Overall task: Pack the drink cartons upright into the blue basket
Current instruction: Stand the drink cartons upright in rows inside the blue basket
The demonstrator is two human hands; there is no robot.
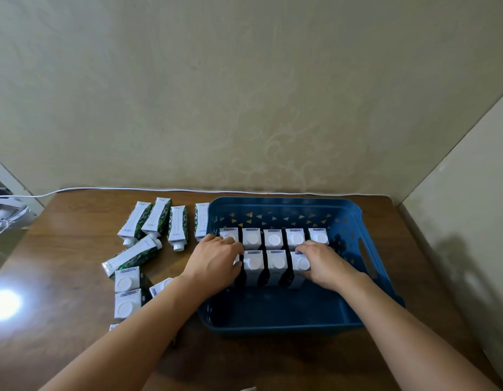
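Rectangular blue plastic basket (pixel 287 314) holds white-capped drink cartons (pixel 275 266) upright in two rows between the left hand (pixel 216 259) and right hand (pixel 325 263). Further green-and-white cartons (pixel 157 218) lie and stand left of the left hand.

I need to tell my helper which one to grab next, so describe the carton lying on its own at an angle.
Start at the blue basket and look left onto the wooden table. Below the row of lying cartons, one slanted carton lies alone, its white cap pointing up-right, unlike the row's caps, which point toward the viewer.
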